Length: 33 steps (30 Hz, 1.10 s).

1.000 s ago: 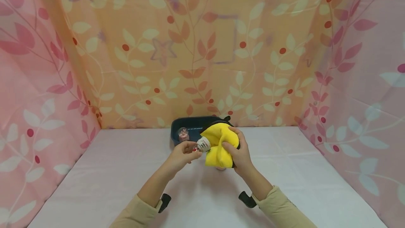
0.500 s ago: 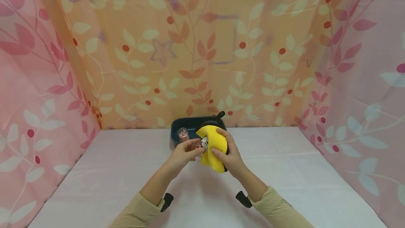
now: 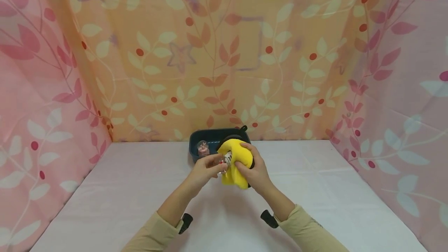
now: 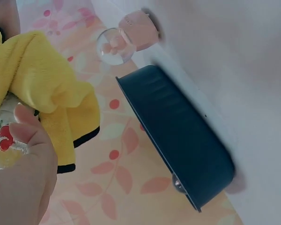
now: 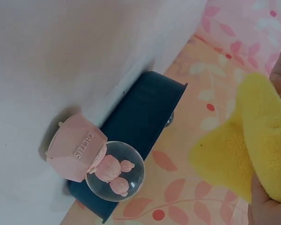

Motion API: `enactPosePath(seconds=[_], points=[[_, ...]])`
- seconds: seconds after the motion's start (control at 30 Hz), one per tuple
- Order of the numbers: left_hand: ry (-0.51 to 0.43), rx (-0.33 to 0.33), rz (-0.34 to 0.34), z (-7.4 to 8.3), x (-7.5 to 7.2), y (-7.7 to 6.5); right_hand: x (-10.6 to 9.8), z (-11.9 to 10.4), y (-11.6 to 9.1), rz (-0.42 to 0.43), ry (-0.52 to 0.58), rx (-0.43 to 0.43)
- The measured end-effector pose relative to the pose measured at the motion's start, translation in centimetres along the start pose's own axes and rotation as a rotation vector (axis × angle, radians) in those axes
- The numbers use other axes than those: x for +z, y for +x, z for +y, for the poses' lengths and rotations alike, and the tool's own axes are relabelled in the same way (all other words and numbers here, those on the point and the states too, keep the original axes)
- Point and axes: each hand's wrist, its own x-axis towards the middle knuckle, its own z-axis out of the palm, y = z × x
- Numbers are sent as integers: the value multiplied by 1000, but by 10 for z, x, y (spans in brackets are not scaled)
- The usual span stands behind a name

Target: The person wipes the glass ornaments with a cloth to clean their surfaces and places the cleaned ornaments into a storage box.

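Over the white counter (image 3: 122, 189), my left grip (image 3: 204, 171) pinches the clear globe (image 4: 5, 140) while my right grip (image 3: 257, 171) clasps the yellow cloth (image 3: 240, 154), probably best rubbed lightly.

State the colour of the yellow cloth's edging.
The yellow cloth has black edging, seen best in the left wrist view.

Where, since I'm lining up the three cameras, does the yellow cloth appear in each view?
Head: the yellow cloth is below centre, slightly right, in the right hand.
Left wrist: at the left edge, around mid-height.
Right wrist: at the right edge, around mid-height.
Shared landmark: the dark blue tray, visible in all three.
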Motion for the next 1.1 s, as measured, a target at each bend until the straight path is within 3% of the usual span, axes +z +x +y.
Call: enactPosePath(seconds=[0.33, 0.57, 0.7, 0.83, 0.93, 1.1], points=[[-52, -55, 8, -3, -4, 1, -8, 1, 5, 83, 209, 155], [-19, 30, 61, -1, -7, 0, -12, -5, 7, 88, 295, 148], [17, 82, 88, 1, -5, 0, -9, -8, 8, -4, 247, 85], [117, 137, 109, 1, 0, -2, -2, -7, 7, -95, 149, 46], [176, 174, 127, -1, 4, -3, 2, -4, 6, -85, 137, 53], [139, 167, 142, -5, 9, -3, 3, 0, 4, -6, 148, 54]])
